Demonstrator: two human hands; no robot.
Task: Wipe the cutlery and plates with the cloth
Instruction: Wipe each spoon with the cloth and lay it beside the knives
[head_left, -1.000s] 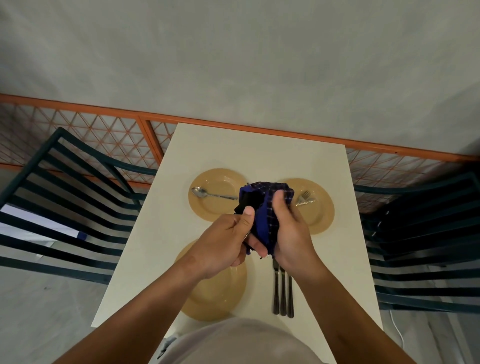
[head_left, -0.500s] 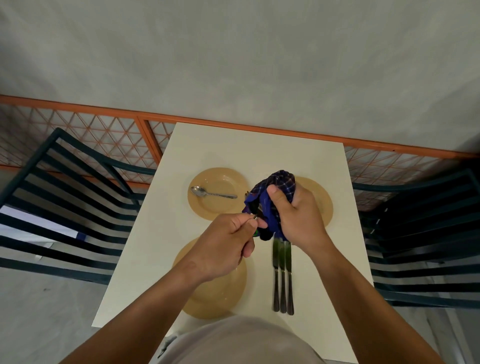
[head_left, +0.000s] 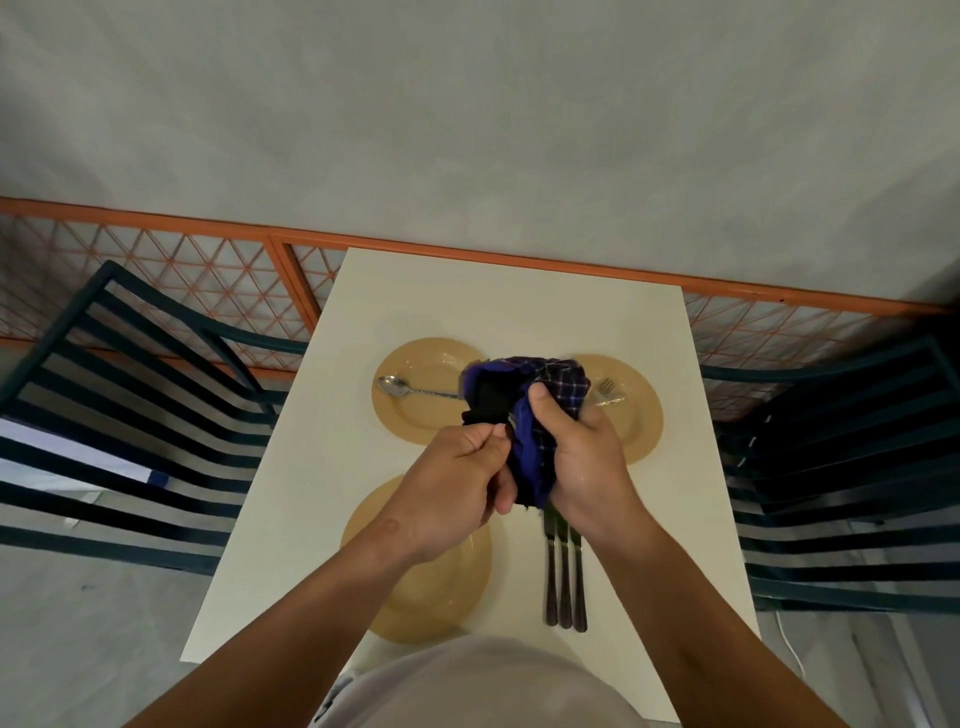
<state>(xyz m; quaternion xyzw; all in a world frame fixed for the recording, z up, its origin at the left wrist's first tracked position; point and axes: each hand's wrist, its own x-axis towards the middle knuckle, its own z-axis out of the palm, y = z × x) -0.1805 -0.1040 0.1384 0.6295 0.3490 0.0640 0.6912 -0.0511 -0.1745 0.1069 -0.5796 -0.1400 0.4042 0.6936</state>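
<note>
My left hand (head_left: 457, 483), centre frame, pinches the end of a small metal piece; only a sliver shows at the fingertips, looks like cutlery, can't tell which kind. My right hand (head_left: 576, 457), just right of it, is clenched round the blue checked cloth (head_left: 524, 410), bunched over the rest of that piece.

To do this step well, I think: keep the left pinch fixed, squeeze the cloth firm, draw it along the full length, rotate the piece, repeat. Work above the table (head_left: 519, 306), not over the plates, so nothing drips back.

Containers, left to right:
- Near plate (head_left: 441, 597), lower centre-left: nothing visible in it, partly hidden by my left forearm.
- Far left plate (head_left: 415, 410), mid frame: one spoon (head_left: 410, 388) lying across it, bowl to the left, handle running under the cloth.
- Far right plate (head_left: 644, 415), right of the cloth: one fork (head_left: 608, 393), tines toward upper left, partly behind my right hand.

Three knives (head_left: 563, 577) lie side by side on the bare table at lower centre, just right of the near plate, blade ends hidden under my hands.
</note>
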